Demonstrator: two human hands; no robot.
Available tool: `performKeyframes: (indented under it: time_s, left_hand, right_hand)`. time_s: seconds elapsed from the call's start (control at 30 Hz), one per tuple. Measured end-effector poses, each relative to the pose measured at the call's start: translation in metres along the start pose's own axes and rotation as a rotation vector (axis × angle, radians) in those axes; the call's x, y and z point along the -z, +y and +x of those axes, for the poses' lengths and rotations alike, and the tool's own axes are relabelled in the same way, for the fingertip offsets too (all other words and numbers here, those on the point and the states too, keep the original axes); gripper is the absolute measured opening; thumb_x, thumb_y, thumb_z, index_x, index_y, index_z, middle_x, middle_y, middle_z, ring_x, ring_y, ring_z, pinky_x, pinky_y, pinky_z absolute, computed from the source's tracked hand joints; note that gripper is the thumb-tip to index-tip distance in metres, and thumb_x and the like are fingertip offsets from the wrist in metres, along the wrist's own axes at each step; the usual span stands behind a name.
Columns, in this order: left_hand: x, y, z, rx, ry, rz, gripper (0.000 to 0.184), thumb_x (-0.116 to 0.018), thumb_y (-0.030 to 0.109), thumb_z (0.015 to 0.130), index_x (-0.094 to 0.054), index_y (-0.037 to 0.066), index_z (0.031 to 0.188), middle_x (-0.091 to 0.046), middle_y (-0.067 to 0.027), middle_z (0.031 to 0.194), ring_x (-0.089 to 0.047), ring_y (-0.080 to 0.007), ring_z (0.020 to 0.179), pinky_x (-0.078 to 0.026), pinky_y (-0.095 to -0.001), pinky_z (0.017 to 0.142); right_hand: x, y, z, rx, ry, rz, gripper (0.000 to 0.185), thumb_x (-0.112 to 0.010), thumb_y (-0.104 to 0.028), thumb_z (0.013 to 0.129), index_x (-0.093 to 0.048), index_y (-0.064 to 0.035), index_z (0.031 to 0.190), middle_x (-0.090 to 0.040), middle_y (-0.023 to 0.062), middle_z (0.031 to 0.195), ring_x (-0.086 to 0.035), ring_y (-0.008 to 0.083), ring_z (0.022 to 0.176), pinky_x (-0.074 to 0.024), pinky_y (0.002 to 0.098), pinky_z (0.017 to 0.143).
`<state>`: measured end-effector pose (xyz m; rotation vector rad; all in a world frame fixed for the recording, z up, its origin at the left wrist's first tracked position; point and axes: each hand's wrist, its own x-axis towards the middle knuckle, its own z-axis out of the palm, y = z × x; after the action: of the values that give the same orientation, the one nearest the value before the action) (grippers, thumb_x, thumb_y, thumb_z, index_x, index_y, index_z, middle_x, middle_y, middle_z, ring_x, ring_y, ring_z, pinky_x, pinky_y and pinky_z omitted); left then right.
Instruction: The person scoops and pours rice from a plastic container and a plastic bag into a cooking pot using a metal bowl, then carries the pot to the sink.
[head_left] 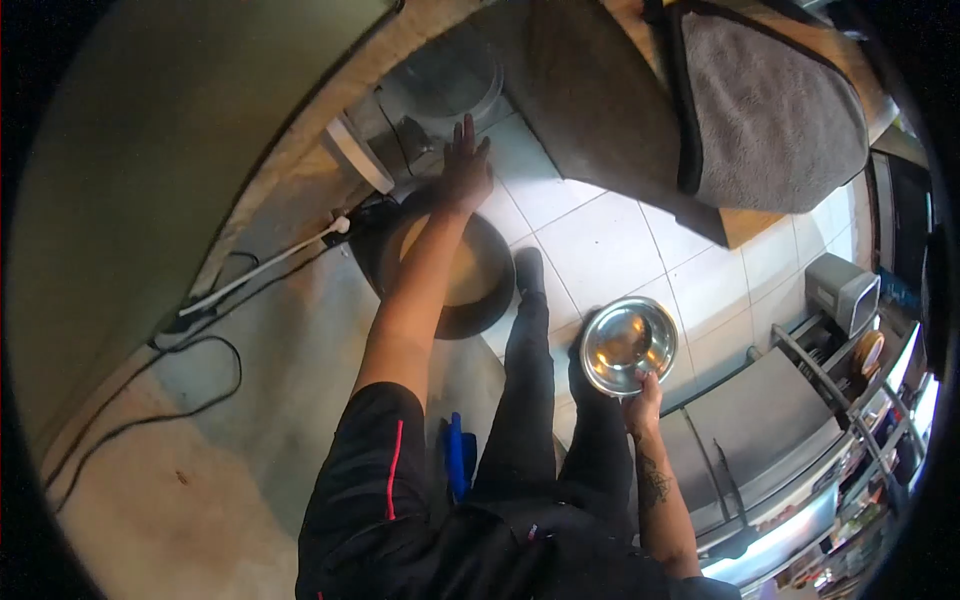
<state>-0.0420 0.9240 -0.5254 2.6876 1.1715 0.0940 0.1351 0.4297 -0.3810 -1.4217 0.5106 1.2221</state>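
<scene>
The right hand held a shiny metal bowl by its near rim, its fingers grasping the edge, above a dark-trousered leg. A blue object lay left of the legs. Beyond it, the left forearm crossed over a round, dark pan with pale tan inside, which sat left of the bowl and well apart from it. The left hand reached past the pan's far side, fingers released and spread, grasping nothing. White floor tiles spread between the pan and a grey fleecy cloth draped over something wooden farther off.
</scene>
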Motion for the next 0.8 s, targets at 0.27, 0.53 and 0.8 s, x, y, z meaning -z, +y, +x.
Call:
performKeyframes:
  time_s: [0.27,0.53,0.8]
  left_hand:
    - [-0.02,0.058,-0.13,0.694,-0.064,-0.519,0.032,-0.066,0.023,0.092,-0.066,0.002,0.117,-0.069,-0.0209,0.12,-0.064,-0.0392,0.115,-0.051,-0.0445,0.1]
    - [0.011,0.065,-0.246,0.937,-0.304,-0.617,0.031,-0.064,0.018,0.096,-0.065,0.001,0.122,-0.069,-0.0199,0.125,-0.065,-0.034,0.118,-0.051,-0.0426,0.101]
    - [0.079,-0.053,0.031,0.567,0.469,-0.339,0.063,-0.064,0.013,0.095,-0.038,-0.005,0.149,-0.044,-0.0284,0.149,-0.044,-0.0426,0.139,-0.037,-0.0472,0.115]
  right_hand:
    - [0.022,-0.004,0.005,-0.014,-0.113,-0.036,0.037,-0.046,-0.029,0.105,-0.057,0.0012,0.123,-0.064,0.0121,0.12,-0.061,0.023,0.116,-0.0458,0.0401,0.106]
    - [0.034,0.001,0.015,-0.057,-0.175,-0.164,0.038,-0.047,-0.032,0.104,-0.061,-0.0008,0.121,-0.065,0.009,0.116,-0.06,0.0176,0.11,-0.0461,0.034,0.098]
    - [0.004,-0.02,0.018,-0.1,-0.181,-0.009,0.049,-0.053,-0.035,0.102,-0.053,-0.0015,0.138,-0.062,0.0104,0.128,-0.06,0.026,0.122,-0.0444,0.0432,0.109]
